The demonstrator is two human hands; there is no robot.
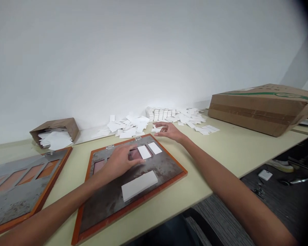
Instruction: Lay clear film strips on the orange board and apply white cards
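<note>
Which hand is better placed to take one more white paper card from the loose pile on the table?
Probably the right hand: it is just beside the loose white paper cards. The left hand lies over the orange-framed metal plate, farther from them.

- Passage: pale worktop (215, 160) between orange-framed metal jig (133, 206) and cardboard box (259, 111), right of right hand (169, 131).
- Obstacle: white block (139, 185) on jig, below left hand (120, 160).
- Obstacle: loose paper slips (128, 125), just beyond jig.
- Obstacle: second framed jig (52, 181), near first jig's left edge; narrow worktop strip between.
</note>
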